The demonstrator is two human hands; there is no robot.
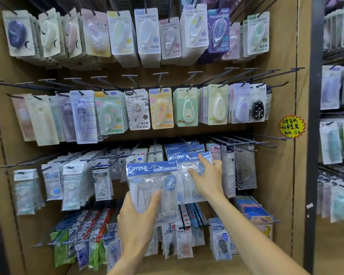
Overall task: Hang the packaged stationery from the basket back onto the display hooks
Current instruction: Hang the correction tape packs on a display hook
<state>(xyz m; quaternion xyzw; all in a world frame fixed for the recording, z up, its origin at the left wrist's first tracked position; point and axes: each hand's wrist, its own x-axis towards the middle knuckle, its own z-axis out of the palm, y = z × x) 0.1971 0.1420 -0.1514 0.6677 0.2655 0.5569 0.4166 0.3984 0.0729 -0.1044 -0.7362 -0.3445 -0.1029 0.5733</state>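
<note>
A brown pegboard display wall (276, 46) fills the view, with black metal hooks (266, 143) standing out from it in several rows. The top two rows carry carded correction tapes (161, 108) in pastel colours, many of them printed "Campus". The lower rows hold smaller clear packets, and at the bottom hang packets with green, red and blue cards. A yellow star-shaped price sign (292, 127) with handwriting sticks on the right part of the wall. On the far right a dark upright post (314, 116) stands, and behind it there is another rack of blurred packages.

In the third row, near the middle, both arms reach forward from the lower edge of the view. The left hand (136, 219) grips a clear Campus refill pack (152, 185) with a blue header from below, its thumb pressed on the front and the fingers curled behind. This pack is in front of the row and slightly left of the hanging blue-header packs (184, 153). The right hand (207, 177) has its fingers spread out against the front hanging pack of that stack, the forefinger up near the blue header, the thumb on the clear plastic
</note>
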